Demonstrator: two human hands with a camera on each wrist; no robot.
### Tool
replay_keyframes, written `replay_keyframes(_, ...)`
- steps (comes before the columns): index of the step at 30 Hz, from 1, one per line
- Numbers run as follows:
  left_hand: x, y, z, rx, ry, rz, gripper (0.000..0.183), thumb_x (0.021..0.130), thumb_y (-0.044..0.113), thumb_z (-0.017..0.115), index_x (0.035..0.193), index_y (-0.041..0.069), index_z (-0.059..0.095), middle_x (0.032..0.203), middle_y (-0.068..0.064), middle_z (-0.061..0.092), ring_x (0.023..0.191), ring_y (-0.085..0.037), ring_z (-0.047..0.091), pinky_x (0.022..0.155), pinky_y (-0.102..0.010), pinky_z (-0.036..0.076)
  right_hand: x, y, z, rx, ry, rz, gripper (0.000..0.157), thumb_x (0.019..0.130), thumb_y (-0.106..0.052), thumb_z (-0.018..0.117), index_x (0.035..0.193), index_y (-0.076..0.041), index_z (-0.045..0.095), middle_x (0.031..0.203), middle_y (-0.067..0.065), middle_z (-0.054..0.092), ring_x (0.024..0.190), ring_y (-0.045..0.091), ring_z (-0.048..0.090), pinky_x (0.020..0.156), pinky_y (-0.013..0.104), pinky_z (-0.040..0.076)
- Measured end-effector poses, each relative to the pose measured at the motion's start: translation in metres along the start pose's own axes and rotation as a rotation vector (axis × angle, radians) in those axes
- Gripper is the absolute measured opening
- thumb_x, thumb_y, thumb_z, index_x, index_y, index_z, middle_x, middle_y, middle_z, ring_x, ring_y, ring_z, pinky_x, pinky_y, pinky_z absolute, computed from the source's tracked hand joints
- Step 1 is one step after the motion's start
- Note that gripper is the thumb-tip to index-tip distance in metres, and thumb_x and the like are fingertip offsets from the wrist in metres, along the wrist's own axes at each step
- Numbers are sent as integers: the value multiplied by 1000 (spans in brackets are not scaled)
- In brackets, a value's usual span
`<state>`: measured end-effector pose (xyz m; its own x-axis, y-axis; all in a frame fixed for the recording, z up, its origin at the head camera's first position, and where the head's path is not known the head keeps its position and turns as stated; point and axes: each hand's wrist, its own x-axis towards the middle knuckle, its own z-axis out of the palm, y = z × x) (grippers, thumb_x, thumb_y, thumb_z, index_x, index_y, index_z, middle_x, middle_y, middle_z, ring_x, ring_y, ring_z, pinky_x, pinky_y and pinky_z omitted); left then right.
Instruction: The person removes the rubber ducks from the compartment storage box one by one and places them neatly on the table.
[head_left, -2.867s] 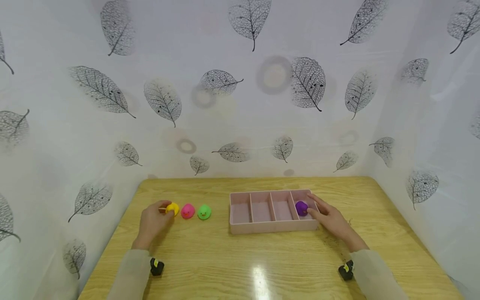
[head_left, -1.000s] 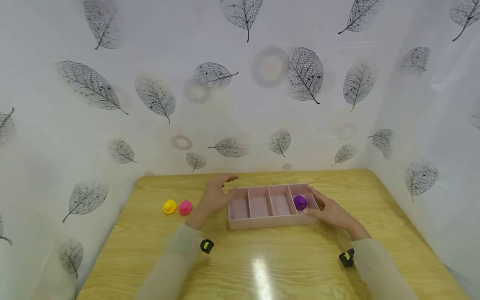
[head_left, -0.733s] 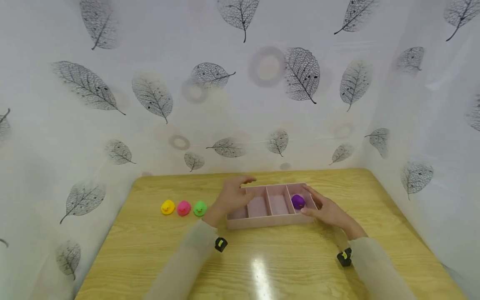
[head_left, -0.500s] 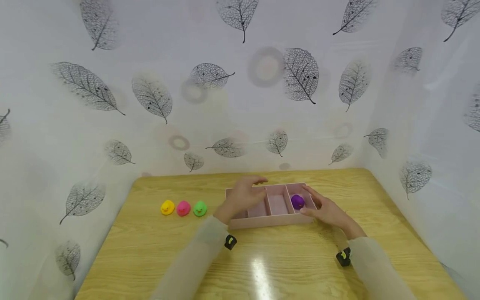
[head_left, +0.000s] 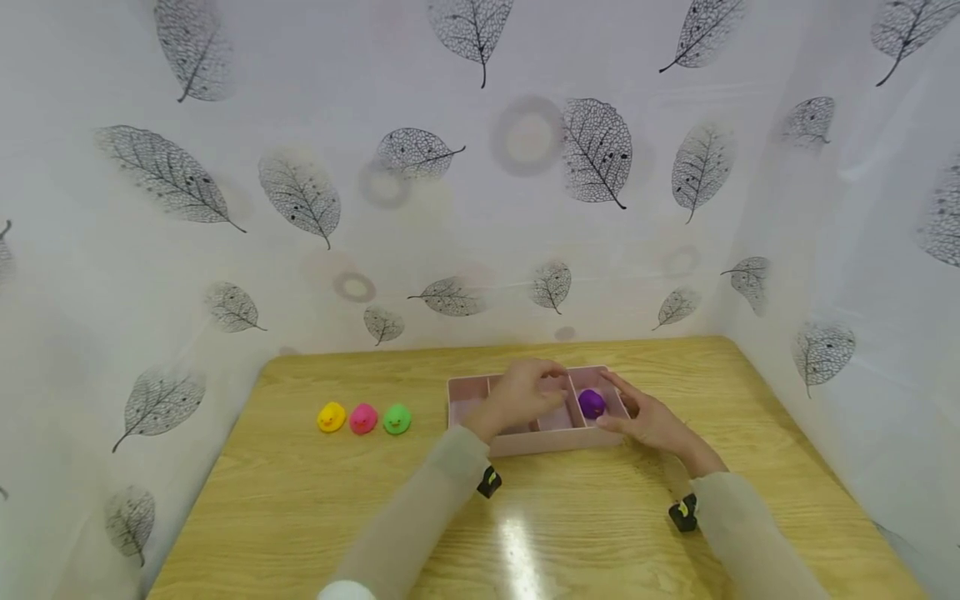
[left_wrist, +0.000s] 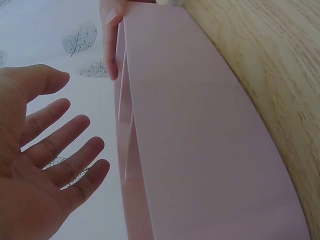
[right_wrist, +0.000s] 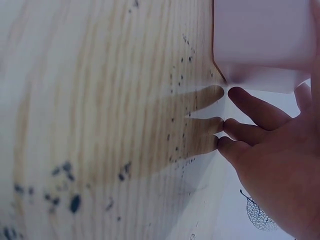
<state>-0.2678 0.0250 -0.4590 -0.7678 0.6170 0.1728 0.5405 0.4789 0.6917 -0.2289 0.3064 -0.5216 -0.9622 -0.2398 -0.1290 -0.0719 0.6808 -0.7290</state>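
Observation:
A pink tray (head_left: 551,439) with compartments in a row lies on the table. A purple rubber duck (head_left: 591,404) sits in its rightmost compartment. My left hand (head_left: 522,393) hovers over the middle compartments, fingers apart and nothing held, as the left wrist view shows. My right hand (head_left: 654,423) grips the tray's right end, thumb at the front and forefinger toward the back rim. In the right wrist view its other fingertips (right_wrist: 240,95) are at the tabletop beside the tray. Left of the tray, yellow (head_left: 331,417), pink (head_left: 363,418) and green (head_left: 397,418) rubber ducks stand in a row.
The wooden table (head_left: 337,483) ends at a pale leaf-printed curtain (head_left: 450,217) behind and at both sides. Dark specks (right_wrist: 75,202) mark the tabletop near the right hand.
My left hand has let go of the yellow duck and moved right, past the pink and green ducks, to above the tray. The right hand stays at the tray's end.

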Motion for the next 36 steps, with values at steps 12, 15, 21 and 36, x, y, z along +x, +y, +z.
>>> replay_keyframes(12, 18, 8, 22, -9, -96, 14, 40, 98, 16, 72, 136, 5, 68, 115, -13, 77, 70, -5, 60, 58, -16, 52, 1, 5, 1, 18, -6, 5, 94, 97, -50, 73, 169, -41, 14, 161, 35, 40, 146, 56, 42, 111, 78, 38)
replay_keyframes(15, 22, 9, 29, -40, -119, -7, 42, 99, 13, 71, 139, 6, 67, 117, -14, 78, 62, -9, 64, 53, -17, 52, 1, 4, 1, 29, -9, 17, 93, 97, -49, 73, 169, -43, 13, 160, 35, 41, 146, 56, 42, 112, 78, 38)
replay_keyframes(21, 29, 6, 43, -42, -133, -20, 42, 99, 9, 71, 140, 6, 66, 121, -14, 78, 62, -15, 72, 53, -16, 53, -1, 3, 2, 33, -6, 28, 93, 97, -50, 73, 168, -45, 13, 161, 35, 40, 147, 56, 41, 112, 77, 37)
replay_keyframes(36, 40, -1, 57, 17, -116, -88, 37, 97, 11, 75, 134, 6, 72, 131, -8, 75, 71, -2, 64, 68, -13, 54, -1, 2, 1, 14, -4, -1, 92, 98, -50, 71, 169, -41, 13, 160, 35, 40, 145, 56, 44, 111, 75, 41)
